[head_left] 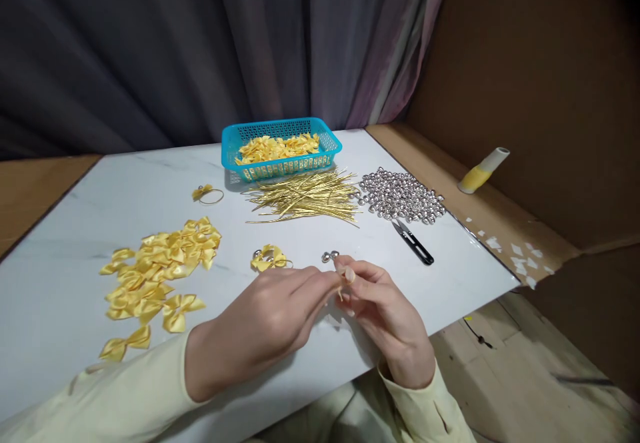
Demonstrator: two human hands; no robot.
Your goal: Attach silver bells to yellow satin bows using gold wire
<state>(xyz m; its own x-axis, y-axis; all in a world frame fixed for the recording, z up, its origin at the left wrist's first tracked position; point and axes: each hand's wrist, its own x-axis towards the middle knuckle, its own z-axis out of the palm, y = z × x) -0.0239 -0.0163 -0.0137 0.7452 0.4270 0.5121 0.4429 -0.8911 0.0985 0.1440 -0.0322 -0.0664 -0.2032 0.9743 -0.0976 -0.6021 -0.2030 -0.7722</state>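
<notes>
Dark curtains [150, 50] hang behind a white table [75, 283] that fills most of the view. On its left side lies a loose pile of yellow ribbon bows [160, 270], and farther back a single bow on a thin ring [206, 194] sits alone. At the far middle stands a blue plastic basket [281, 146] holding more yellow bows, with a sheaf of gold strips [305, 196] spread just in front of it. Nearer, a finished bow with bells [269, 258] rests just beyond the left hand [265, 326], which reaches in from a pale yellow sleeve. Its fingertips meet those of the right hand [383, 310] above the near middle of the table, both pinched together on a small piece [341, 292] too small to make out. A pair of silver bells [331, 256] lies on the table just beyond the joined fingertips. To the right, a heap of silver bells [403, 196] sits far back, with black snips [414, 242] lying just in front of it. Beyond the table's right edge, a yellow and white tube [483, 171] and white paper scraps [520, 256] lie on brown cardboard [500, 216].
</notes>
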